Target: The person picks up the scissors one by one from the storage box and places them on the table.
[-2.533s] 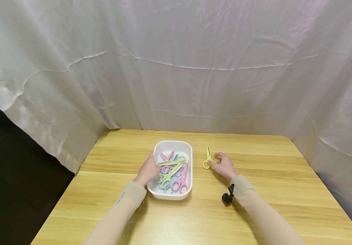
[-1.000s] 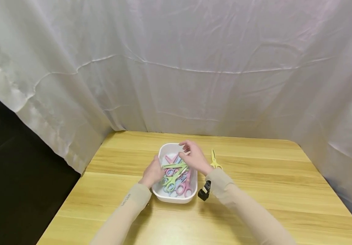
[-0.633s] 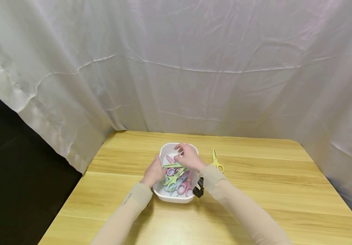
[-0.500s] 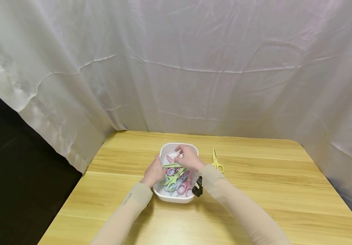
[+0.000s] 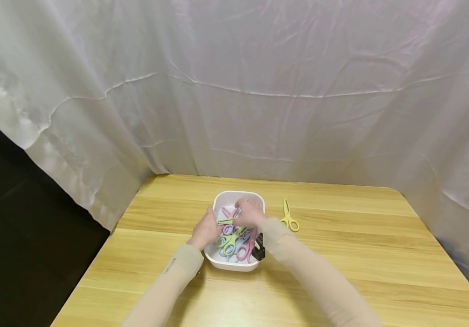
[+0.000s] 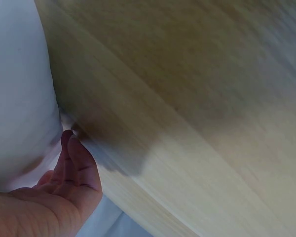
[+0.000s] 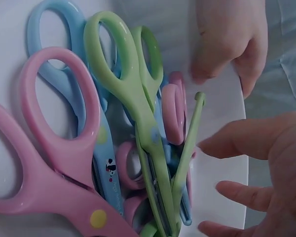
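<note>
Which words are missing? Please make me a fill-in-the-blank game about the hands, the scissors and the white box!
1. In the head view, the yellow scissors lie to the ____ of the white box.
2. The left hand grips the side of the ____.
3. Below the right hand lie several ____.
4. In the right wrist view, the pink scissors have a dot coloured ____.

Missing words: right; box; scissors; yellow.
</note>
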`<move>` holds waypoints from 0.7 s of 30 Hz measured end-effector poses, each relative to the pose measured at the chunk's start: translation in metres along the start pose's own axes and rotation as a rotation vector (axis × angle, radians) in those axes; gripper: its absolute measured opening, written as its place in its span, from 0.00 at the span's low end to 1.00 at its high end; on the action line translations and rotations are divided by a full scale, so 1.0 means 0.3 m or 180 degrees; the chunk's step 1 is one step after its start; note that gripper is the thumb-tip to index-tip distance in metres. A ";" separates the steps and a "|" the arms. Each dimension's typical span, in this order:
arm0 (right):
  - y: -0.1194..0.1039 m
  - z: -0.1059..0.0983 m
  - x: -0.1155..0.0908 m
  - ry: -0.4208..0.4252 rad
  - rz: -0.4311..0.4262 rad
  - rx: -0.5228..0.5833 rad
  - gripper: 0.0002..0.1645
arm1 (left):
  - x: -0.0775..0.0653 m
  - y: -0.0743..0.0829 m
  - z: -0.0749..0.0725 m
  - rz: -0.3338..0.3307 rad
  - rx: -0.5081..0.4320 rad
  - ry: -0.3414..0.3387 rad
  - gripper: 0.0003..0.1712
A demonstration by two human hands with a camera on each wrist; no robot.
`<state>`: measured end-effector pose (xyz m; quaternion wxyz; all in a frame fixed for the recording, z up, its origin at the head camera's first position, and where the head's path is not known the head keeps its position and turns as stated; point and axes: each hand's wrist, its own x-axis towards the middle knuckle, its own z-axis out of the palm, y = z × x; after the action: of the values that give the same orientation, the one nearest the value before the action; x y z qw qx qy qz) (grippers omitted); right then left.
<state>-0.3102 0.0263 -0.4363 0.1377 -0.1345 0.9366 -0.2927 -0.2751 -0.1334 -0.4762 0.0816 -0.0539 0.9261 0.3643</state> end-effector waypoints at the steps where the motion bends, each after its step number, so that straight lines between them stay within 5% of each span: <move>1: -0.004 0.002 -0.003 -0.0041 0.0042 -0.0022 0.37 | -0.001 -0.001 0.001 0.0004 -0.0016 -0.0006 0.46; 21: -0.029 0.023 0.011 -0.0190 0.0290 -0.0449 0.43 | 0.002 -0.003 0.000 0.0089 0.0018 0.0055 0.43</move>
<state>-0.3095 0.0146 -0.4373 0.1689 -0.1099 0.9555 -0.2153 -0.2754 -0.1340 -0.4769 0.0686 -0.0439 0.9285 0.3623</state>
